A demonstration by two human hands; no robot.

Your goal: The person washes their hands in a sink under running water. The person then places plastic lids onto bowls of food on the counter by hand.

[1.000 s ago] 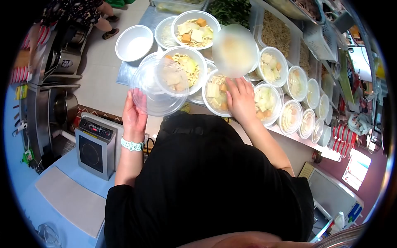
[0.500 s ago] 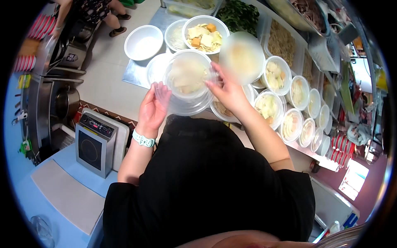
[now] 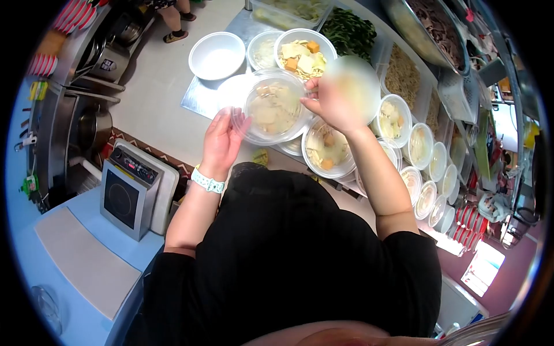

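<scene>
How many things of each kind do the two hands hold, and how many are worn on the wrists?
Clear lid, held at its rim by the left hand and the right hand: 1
Bowl of food under that lid: 1
Pale green wristband on the left wrist: 1
Total: 3
</scene>
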